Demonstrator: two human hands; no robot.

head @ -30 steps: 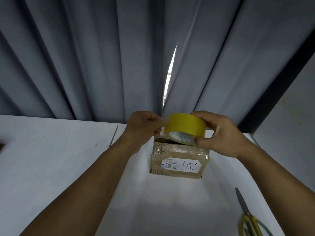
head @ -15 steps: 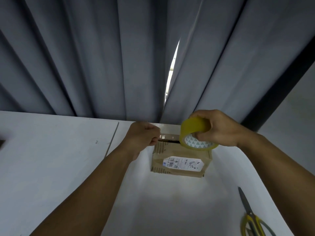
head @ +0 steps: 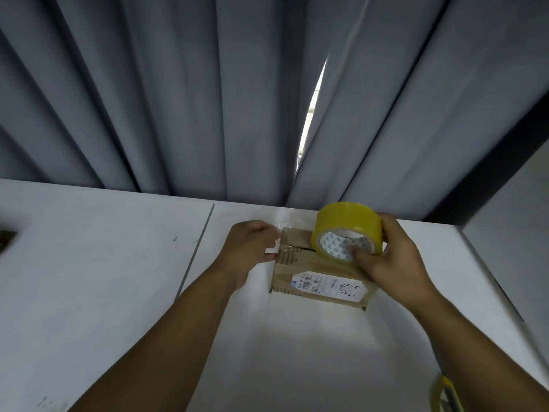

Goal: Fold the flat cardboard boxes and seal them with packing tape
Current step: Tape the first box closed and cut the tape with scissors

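Yellow scissors (head: 444, 394) lie near the right forearm on the white tabletop (head: 297, 352). Between the hands sits the box (head: 318, 278). The left hand (head: 252, 248) pinches the tape end (head: 279, 228); the right hand (head: 395, 263) grips the roll (head: 346, 217) over it. Beyond hang grey curtains (head: 178, 99), slightly parted.

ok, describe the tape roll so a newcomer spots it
On the white table below the grey curtain sits a brown box. Over its right end the right hand grips the tape roll. Glossy yellow ring, white triangle-printed core.
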